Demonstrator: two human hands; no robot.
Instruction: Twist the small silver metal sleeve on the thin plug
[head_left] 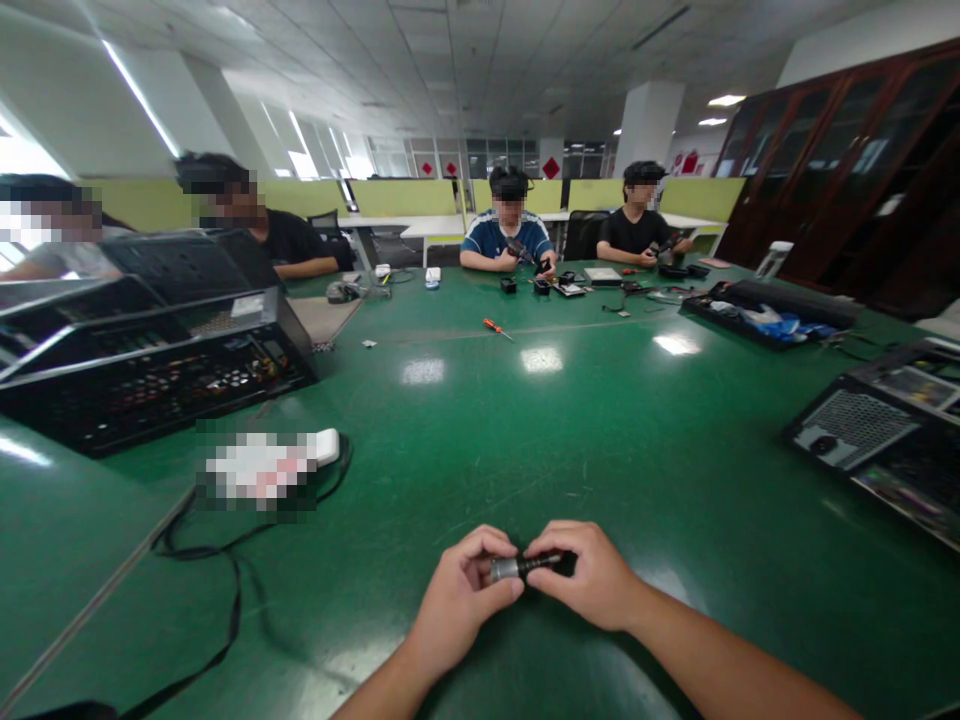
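Both hands meet low in the middle of the head view, around a small cylindrical metal part [507, 569] with a silver barrel and a narrower, dark ribbed shaft pointing right. Its exact kind is not clear. My left hand [465, 590] is closed, with thumb and fingers around the silver barrel. The dark shaft is pinched between the thumb and fingertips of my right hand [592, 575], and the slim tip shows beneath the curled fingers. The part is held roughly level just over the green table [465, 440].
An orange-handled screwdriver [495, 327] lies farther off. Open black computer cases stand left [150, 370] and right [885, 430]. A white power strip [326, 446] trails a black cable at left. A black tool case [765, 315] lies back right. Several people sit around the table.
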